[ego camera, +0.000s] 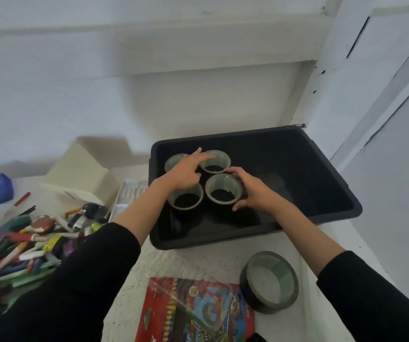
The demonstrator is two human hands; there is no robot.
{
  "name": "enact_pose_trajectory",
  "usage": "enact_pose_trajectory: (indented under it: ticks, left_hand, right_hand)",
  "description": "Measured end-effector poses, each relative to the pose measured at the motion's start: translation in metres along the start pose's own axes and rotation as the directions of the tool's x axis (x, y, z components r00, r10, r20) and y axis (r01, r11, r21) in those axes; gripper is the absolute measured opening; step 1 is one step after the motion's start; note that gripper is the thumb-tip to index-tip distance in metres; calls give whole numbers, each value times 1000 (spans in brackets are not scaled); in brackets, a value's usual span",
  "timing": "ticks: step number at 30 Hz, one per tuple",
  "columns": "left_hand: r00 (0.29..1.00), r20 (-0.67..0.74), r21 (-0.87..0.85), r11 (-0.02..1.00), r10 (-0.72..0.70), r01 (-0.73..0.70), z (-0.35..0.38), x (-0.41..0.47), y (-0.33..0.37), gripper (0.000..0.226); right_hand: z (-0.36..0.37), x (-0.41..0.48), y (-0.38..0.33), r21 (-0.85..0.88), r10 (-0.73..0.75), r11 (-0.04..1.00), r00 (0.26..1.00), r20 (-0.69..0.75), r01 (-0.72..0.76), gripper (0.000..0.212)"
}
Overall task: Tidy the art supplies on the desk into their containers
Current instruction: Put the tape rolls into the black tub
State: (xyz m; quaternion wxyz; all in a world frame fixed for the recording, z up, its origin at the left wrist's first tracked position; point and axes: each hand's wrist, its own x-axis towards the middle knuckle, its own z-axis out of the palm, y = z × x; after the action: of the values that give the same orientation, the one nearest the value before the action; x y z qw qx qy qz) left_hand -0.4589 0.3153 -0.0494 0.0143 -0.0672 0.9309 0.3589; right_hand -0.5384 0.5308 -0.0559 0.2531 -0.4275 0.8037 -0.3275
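While four tape rolls already stand in the black tray [322, 154], both hands are in there with them, so I'd call this job only partly done. The right hand [252, 191] curls around the near-right roll [223, 191], thumb and fingers cupping its outer wall, apparently settling it into place. The left hand [186, 174] lies spread and flat, fingers loose, reaching onto the rim of the far-right roll [215, 161]; the far-left roll [173, 160] pokes out beyond its knuckles, the near-left roll [186, 201] sits just under its wrist. Plenty left: a fifth roll [270, 282] waits on the table [198, 262] below the right forearm, and a heap of markers [25, 245] lies outside the left sleeve.
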Motion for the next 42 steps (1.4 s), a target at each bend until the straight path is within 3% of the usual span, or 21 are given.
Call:
enact_pose_trajectory:
  ticks: [5,12,16,19,23,29,32,34,36,38,40,42]
  left_hand:
    - [977,-215,-134,990,6,-35,-11,-46,23,62]
    - [876,-480,-215,975,-53,-59,-14,-145,19,55]
    - [779,-618,-247,967,-106,-64,-15,-203,-3,53]
    - [720,-677,-240,971,-150,-23,-17,-245,-20,48]
    - [707,-694,-193,981,-133,-4,-19,-298,-42,44]
    - [712,-695,-111,994,-97,27,-29,-381,-75,40]
    - [646,-757,-7,989,-100,145,-34,-421,-98,42]
    - [589,-790,59,935,-170,349,-37,-446,-115,43]
    - [546,-774,86,801,-321,593,-37,-471,-130,44]
    - [473,-755,69,662,-454,746,-37,-494,-145,44]
    - [449,-739,105,573,-501,813,-36,-513,-158,44]
    - [473,-672,168,505,-570,847,-37,-526,-167,43]
  right_hand:
    - [-4,-3,-3,-182,-34,983,998,-52,24,97]
    - [17,-13,-54,-520,-261,850,925,-278,84,48]
    - [69,-20,-109,-496,-440,840,813,-383,221,29]
    - [130,-24,-147,-439,-510,834,772,-379,335,18]
    - [220,-33,-184,-330,-525,843,782,-337,424,21]
    - [326,-58,-203,-333,-428,887,841,-331,320,31]
    - [358,-70,-208,-434,-365,881,855,-368,190,37]
    - [374,-75,-210,-477,-331,869,873,-358,134,41]
    - [383,-77,-208,-517,-319,848,893,-317,119,43]
    - [383,-77,-205,-527,-316,841,902,-294,123,43]
    - [382,-77,-205,-516,-316,847,901,-297,127,44]
    - [383,-78,-207,-503,-313,854,903,-296,131,48]
